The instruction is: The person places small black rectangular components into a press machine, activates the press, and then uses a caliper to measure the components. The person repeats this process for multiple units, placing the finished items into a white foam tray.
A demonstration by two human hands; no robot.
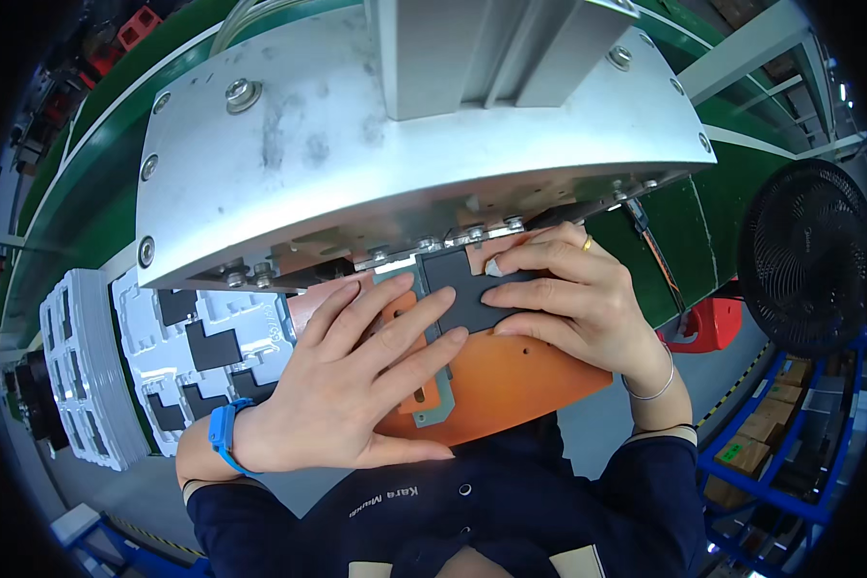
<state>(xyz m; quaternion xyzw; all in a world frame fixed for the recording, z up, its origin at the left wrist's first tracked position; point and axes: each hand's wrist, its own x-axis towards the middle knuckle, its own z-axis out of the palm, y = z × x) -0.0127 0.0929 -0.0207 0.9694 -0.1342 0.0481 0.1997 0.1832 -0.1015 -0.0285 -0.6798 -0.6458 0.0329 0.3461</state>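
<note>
A flat black notched piece (448, 294) lies under the metal press head, on a fixture with a grey-green strip (436, 409) and an orange bar (416, 390). My right hand (583, 299) grips its right end, fingertips on top and thumb by the near edge. A small white bit shows at one right fingertip; I cannot tell what it is. My left hand (347, 380) is spread flat, two fingertips touching the black piece's left side and the palm over the orange bar. The orange base plate (520, 385) extends toward me.
The large metal press head (405, 164) overhangs the fixture, with bolts along its underside. At left, a white tray (149, 352) holds several black pieces, beside a stack of trays (87, 371). A black fan (807, 255) and a blue rack (790, 433) stand at right.
</note>
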